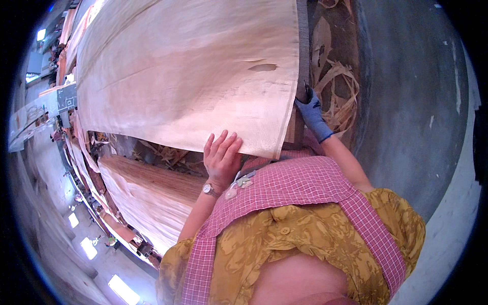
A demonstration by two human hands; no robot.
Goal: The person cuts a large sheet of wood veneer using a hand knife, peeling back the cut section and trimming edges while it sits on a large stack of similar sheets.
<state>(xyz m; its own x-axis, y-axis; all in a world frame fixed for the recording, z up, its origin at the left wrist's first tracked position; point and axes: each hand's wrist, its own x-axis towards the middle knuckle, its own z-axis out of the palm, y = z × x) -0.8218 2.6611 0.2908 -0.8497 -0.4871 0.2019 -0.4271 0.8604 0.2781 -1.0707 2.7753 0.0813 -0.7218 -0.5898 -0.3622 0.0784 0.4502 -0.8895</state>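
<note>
Veneer sheet point(183, 76) hangs over the stack point(152, 198) before you. Your bare left hand point(222, 155) lies flat, fingers spread, under its near edge. Your gloved right hand point(311, 114) pinches its right corner beside the scraps point(338, 96).

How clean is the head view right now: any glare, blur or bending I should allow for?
Head view: the veneer sheet is washed out pale across its upper part; strong fisheye bending curves its edges toward a dark rim; bright light patches at lower left; the left hand and gloved right hand read sharp, while the far left background is smeared.
</note>
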